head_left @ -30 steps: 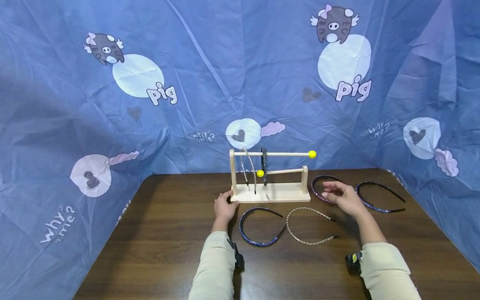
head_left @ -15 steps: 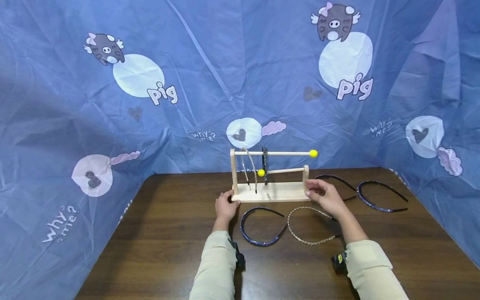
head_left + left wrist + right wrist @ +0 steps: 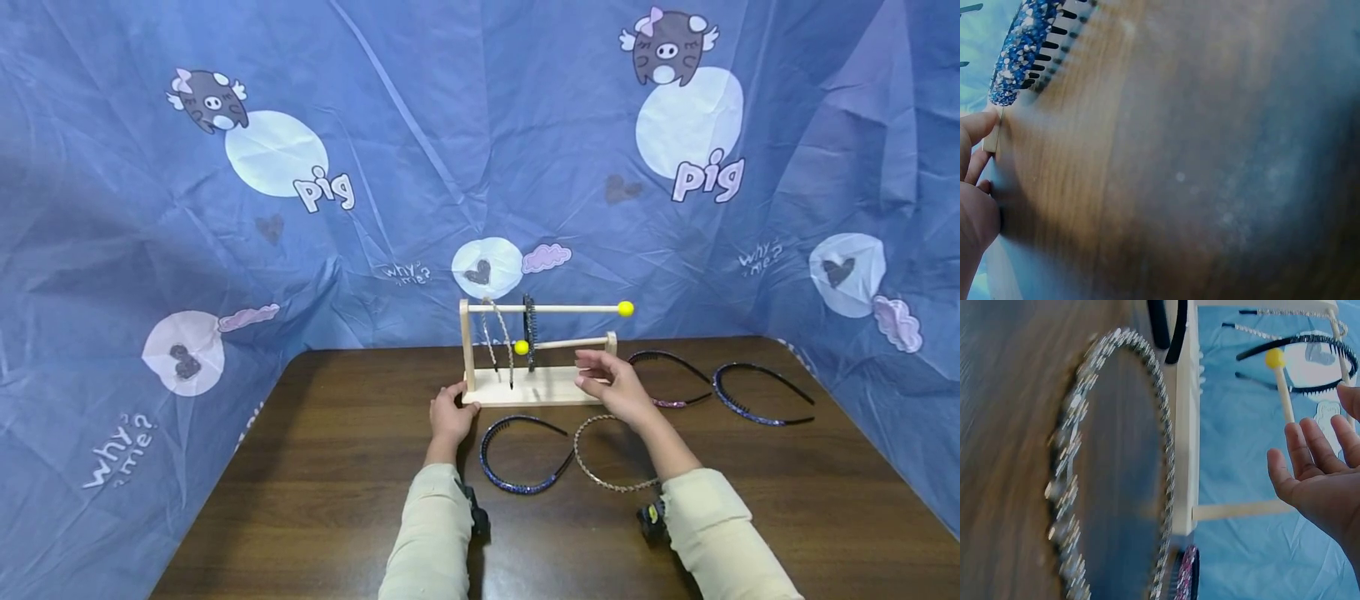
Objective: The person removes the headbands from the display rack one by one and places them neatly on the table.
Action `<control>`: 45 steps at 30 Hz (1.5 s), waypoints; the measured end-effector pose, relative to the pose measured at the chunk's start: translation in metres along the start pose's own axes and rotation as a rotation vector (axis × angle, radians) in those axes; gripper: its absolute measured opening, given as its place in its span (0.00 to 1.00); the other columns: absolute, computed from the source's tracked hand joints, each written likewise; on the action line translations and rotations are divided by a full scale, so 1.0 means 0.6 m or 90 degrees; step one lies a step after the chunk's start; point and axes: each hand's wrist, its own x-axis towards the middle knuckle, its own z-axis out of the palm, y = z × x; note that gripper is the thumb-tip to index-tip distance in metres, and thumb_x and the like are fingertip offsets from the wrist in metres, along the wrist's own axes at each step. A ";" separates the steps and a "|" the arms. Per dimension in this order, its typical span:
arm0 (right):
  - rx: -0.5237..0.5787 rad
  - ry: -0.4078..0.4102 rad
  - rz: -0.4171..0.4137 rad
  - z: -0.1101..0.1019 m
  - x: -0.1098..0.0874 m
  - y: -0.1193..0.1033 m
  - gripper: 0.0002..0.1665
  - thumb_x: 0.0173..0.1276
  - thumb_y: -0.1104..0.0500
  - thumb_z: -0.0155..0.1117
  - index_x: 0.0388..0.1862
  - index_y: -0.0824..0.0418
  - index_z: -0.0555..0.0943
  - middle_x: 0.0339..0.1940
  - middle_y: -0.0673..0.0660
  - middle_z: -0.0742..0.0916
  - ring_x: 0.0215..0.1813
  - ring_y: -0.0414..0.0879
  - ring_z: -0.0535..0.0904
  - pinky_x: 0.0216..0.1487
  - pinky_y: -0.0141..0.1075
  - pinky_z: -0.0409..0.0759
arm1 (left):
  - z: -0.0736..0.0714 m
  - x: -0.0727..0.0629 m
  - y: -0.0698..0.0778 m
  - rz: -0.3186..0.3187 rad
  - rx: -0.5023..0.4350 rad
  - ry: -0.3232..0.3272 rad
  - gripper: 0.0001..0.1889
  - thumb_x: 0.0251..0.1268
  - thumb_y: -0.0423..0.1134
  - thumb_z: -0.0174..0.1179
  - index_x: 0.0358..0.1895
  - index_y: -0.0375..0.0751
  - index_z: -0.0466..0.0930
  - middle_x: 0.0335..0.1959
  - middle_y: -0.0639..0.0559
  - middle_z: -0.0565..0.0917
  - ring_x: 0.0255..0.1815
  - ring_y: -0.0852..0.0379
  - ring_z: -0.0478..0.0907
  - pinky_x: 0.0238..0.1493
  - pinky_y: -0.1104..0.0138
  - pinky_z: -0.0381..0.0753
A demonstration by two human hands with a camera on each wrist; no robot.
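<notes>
A wooden headband stand (image 3: 551,392) with two pegs tipped by yellow balls stands at the table's back. My left hand (image 3: 447,417) pinches the left end of its base; the left wrist view shows thumb and fingers on either side of the wood. On the upper peg hang a braided headband (image 3: 505,337) and a dark toothed headband (image 3: 532,329). My right hand (image 3: 617,390), fingers loosely bent and holding nothing, hovers before the stand's right end. Below it lies a gold braided headband (image 3: 587,470), partly covered by that arm. Left of that is a blue glitter headband (image 3: 517,487).
A pink glitter headband (image 3: 670,404) lies right of the stand, partly behind my right hand. Farther right is another blue headband (image 3: 742,411). A blue printed cloth (image 3: 405,167) hangs behind and beside the brown table (image 3: 322,483).
My right hand has moved left, from above the pink headband, past the stand's right end to in front of its base. The left hand stays on the stand.
</notes>
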 end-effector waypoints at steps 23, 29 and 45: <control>0.096 0.016 0.014 0.060 0.052 -0.004 0.26 0.62 0.72 0.60 0.59 0.77 0.67 0.52 0.76 0.76 0.52 0.65 0.74 0.47 0.28 0.75 | -0.001 -0.002 -0.001 -0.028 0.004 0.013 0.23 0.45 0.30 0.70 0.50 0.37 0.81 0.54 0.35 0.76 0.63 0.37 0.64 0.62 0.49 0.60; 0.101 0.011 0.018 0.075 0.053 -0.034 0.27 0.61 0.75 0.58 0.59 0.81 0.65 0.52 0.78 0.75 0.53 0.68 0.73 0.48 0.28 0.75 | -0.003 -0.004 0.006 -0.045 -0.021 0.016 0.22 0.45 0.29 0.70 0.49 0.37 0.82 0.53 0.38 0.78 0.60 0.40 0.68 0.61 0.53 0.64; 0.095 0.040 0.025 0.093 0.078 0.016 0.25 0.58 0.74 0.62 0.55 0.75 0.71 0.40 0.67 0.83 0.39 0.44 0.79 0.42 0.29 0.78 | -0.003 -0.004 0.000 -0.054 -0.130 0.072 0.23 0.42 0.25 0.69 0.48 0.37 0.83 0.51 0.43 0.80 0.58 0.46 0.71 0.61 0.58 0.64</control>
